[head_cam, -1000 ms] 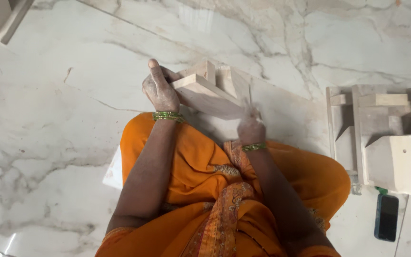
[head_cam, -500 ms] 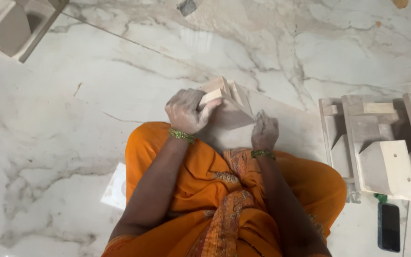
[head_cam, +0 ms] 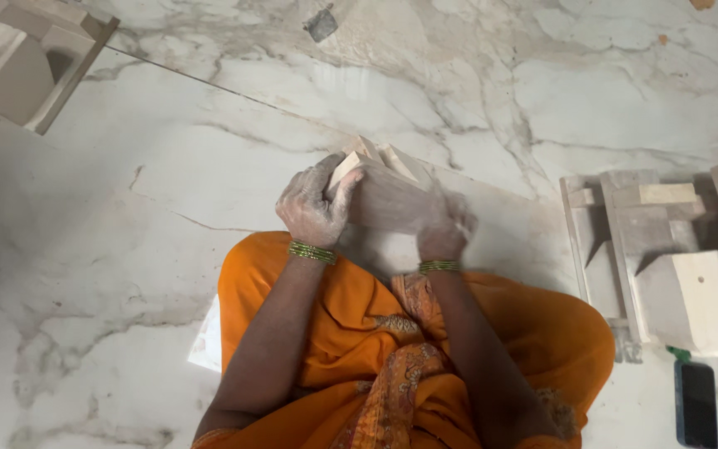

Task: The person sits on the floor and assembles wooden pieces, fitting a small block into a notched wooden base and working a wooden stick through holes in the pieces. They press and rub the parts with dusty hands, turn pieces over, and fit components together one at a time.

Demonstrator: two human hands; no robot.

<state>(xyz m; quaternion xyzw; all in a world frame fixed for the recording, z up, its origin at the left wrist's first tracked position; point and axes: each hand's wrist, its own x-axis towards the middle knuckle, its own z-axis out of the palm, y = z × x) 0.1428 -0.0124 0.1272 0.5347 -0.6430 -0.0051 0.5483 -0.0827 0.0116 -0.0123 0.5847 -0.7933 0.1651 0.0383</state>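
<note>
Both dusty hands, left hand (head_cam: 313, 208) and right hand (head_cam: 445, 226), clamp the wooden block (head_cam: 384, 187) above the floor (head_cam: 126, 208), grip steadying each end.

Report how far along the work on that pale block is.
Done: nothing finished shows; similar pale pieces sit in the wooden frames on the right. In hand: the left hand and right hand, both dusty, grip the pale block over the marble floor. Left: cannot tell; the block's surface is blurred.
</note>
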